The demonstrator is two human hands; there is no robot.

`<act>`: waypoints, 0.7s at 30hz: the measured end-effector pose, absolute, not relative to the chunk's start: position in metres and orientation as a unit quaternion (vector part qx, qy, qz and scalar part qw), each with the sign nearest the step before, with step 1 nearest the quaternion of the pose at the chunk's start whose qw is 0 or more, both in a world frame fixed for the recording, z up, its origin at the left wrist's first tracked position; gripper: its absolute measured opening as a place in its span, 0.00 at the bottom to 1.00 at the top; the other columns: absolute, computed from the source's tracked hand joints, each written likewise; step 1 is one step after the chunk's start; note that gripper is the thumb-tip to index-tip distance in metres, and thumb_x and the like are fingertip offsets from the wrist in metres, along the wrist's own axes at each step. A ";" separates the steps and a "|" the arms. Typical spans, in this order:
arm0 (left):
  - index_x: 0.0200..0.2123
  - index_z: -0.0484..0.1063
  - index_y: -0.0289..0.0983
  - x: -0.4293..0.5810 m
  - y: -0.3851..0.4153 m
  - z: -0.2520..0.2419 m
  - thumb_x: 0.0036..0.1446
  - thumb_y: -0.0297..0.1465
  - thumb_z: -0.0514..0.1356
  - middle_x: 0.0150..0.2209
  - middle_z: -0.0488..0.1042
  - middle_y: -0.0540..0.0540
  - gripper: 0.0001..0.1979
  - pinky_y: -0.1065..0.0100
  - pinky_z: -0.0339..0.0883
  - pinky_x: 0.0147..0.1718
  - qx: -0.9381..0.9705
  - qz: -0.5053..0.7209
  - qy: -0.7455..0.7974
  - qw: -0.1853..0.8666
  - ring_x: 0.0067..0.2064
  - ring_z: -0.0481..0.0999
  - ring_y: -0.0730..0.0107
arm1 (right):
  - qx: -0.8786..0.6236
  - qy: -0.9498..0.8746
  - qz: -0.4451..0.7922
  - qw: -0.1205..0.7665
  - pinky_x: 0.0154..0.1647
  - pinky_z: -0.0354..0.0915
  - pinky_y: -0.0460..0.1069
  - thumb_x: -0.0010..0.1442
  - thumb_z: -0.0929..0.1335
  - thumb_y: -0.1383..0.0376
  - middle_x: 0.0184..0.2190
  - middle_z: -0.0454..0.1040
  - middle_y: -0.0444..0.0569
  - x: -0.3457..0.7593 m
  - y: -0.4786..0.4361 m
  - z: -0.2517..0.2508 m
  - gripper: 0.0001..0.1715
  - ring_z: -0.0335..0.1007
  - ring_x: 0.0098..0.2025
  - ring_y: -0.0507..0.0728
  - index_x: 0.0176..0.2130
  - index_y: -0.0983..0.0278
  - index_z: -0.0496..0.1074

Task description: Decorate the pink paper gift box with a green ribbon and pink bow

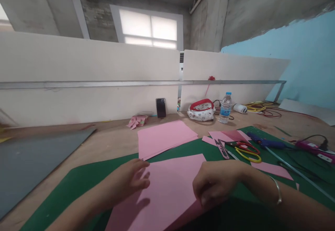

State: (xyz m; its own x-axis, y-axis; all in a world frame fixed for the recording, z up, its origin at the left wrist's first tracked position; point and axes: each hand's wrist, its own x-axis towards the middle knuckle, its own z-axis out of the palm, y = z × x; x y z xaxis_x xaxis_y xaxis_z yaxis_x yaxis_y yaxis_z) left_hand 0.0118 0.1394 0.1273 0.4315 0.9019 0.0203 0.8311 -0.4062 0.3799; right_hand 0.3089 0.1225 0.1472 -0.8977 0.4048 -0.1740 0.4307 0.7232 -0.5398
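Note:
A sheet of pink paper [170, 185] lies in front of me on a green cutting mat [83, 175]. At its right edge my right hand [213, 182] is closed, thumb and curled fingers pinching the paper; the sheet's near right side looks bent up and shaded. Over the sheet's left edge hovers my left hand [133, 178], empty, its fingers apart and slightly curled, casting a shadow on the paper. Just beyond is a stack of pink sheets [164, 136]. The sheet's near end runs out of view.
To the right lie thread snips [222, 150], yellow-and-red-handled scissors [248, 152], pink scraps [272, 170] and a blue glue gun [267, 142]. Behind stand a water bottle [225, 109], a pouch [201, 110], a phone [161, 107] and a folded pink piece [136, 121]. A grey board [34, 161] lies left.

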 end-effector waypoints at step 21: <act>0.22 0.52 0.42 0.023 0.151 0.106 0.33 0.25 0.51 0.22 0.55 0.57 0.10 0.69 0.46 0.24 0.800 0.111 0.542 0.233 0.25 0.55 0.73 | 0.334 0.894 -0.191 -0.231 0.55 0.59 0.51 0.53 0.69 0.71 0.56 0.62 0.54 0.315 0.134 0.110 0.03 0.58 0.59 0.59 0.31 0.65 0.74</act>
State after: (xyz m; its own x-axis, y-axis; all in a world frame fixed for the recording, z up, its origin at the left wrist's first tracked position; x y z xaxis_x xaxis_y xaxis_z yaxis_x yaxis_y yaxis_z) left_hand 0.0229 0.1513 0.1061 0.3885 0.9185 -0.0742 0.8146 -0.3047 0.4935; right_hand 0.3146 0.1339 0.1099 -0.6709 0.6846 0.2848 0.5085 0.7044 -0.4952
